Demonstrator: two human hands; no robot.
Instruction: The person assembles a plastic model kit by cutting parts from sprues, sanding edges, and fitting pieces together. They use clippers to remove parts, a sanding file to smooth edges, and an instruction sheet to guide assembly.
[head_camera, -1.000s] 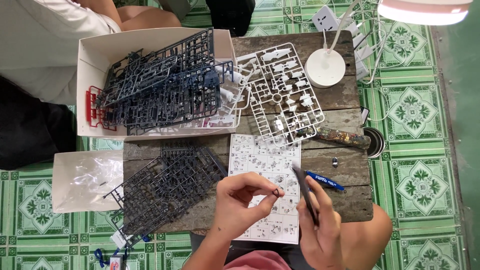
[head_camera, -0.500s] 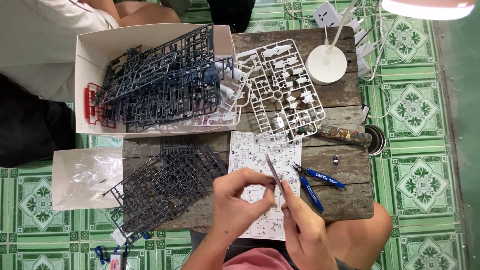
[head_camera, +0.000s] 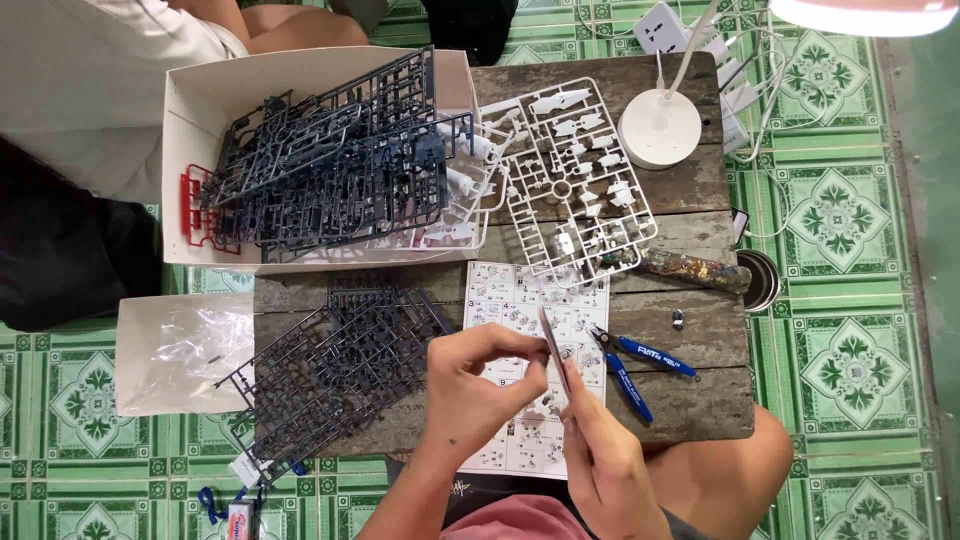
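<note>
Seen from the head camera, the left hand (head_camera: 480, 385) pinches a tiny model piece, too small to make out, between thumb and fingertips over the white printed instruction sheet (head_camera: 530, 300). The right hand (head_camera: 600, 460) grips a thin flat grey file (head_camera: 553, 345), its blade tilted up against that piece. Blue-handled nippers (head_camera: 630, 365) lie just beside, on the worn wooden table (head_camera: 690, 410). Dark plastic part frames (head_camera: 340, 370) lie to the left.

Bare forearms, no sleeves; pink garment (head_camera: 520, 520) at the waist, small dark tattoo (head_camera: 458, 489) on one forearm.
</note>
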